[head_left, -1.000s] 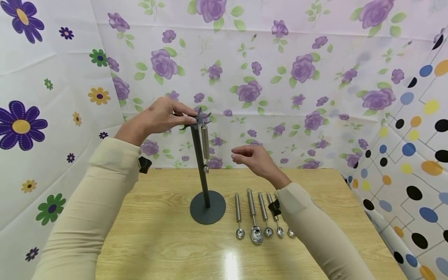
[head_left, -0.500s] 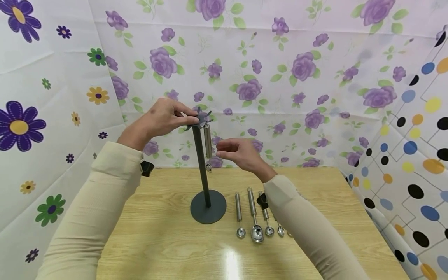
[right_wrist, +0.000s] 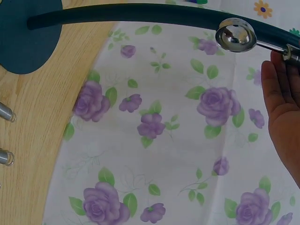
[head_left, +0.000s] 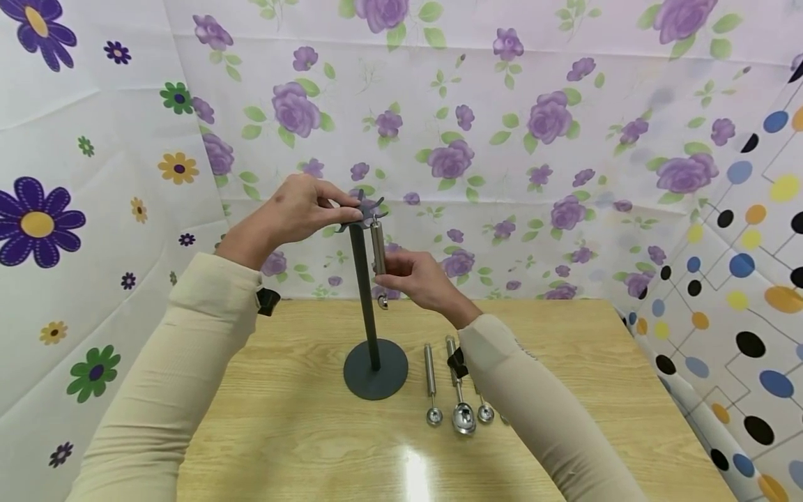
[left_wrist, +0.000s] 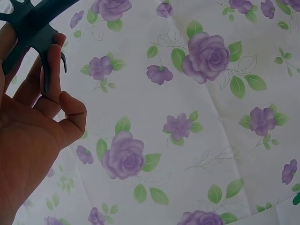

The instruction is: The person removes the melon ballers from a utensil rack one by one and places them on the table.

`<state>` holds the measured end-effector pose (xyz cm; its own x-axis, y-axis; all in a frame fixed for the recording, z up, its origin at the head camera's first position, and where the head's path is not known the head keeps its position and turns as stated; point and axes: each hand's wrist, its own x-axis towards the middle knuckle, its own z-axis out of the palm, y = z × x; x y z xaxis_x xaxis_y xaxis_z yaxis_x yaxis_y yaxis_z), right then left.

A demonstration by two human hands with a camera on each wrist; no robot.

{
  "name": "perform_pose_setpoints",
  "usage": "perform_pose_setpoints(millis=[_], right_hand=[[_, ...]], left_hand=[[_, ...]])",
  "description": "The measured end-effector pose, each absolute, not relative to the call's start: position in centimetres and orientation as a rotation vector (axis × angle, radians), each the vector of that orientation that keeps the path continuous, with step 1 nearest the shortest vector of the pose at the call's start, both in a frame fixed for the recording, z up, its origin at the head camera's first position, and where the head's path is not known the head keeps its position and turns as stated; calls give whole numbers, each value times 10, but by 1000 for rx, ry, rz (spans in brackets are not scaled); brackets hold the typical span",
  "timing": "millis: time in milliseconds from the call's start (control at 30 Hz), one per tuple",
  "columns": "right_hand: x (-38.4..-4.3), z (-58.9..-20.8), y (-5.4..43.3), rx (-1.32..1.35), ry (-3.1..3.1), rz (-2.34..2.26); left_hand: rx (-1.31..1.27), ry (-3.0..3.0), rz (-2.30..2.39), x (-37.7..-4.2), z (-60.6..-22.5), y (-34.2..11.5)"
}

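A dark metal stand (head_left: 365, 300) with curved hooks at its top rises from a round base. My left hand (head_left: 301, 209) pinches the hooked top between thumb and fingers; the left wrist view shows the fingers behind the dark hooks (left_wrist: 42, 42). From a hook on the right side hangs a steel melon baller (head_left: 378, 240), handle up and bowl down. My right hand (head_left: 417, 279) holds the lower part of its handle, thumb in front and fingers behind. In the right wrist view the baller's round bowl (right_wrist: 236, 35) hangs below the fingers, beside the pole.
On the wooden table (head_left: 282, 418), right of the stand's base, lie a slim baller (head_left: 430, 380), a larger oval scoop (head_left: 463, 417) and another baller (head_left: 486, 413). My right sleeve covers more utensils. Floral cloth (head_left: 502, 174) hangs behind.
My right hand has moved left to the hanging melon baller and taken hold of its handle. The stand's top has shifted slightly right, my left hand still on it.
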<state>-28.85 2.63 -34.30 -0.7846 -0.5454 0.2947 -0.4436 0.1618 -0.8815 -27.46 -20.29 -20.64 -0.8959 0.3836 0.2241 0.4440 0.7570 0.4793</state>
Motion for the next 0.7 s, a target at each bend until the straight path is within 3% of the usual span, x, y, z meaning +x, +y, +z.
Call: perform_pose_setpoints(millis=[700], right_hand=[[-284, -335, 48, -901, 2425, -1646]], left_hand=[[-670, -2839, -821, -275, -208, -204]])
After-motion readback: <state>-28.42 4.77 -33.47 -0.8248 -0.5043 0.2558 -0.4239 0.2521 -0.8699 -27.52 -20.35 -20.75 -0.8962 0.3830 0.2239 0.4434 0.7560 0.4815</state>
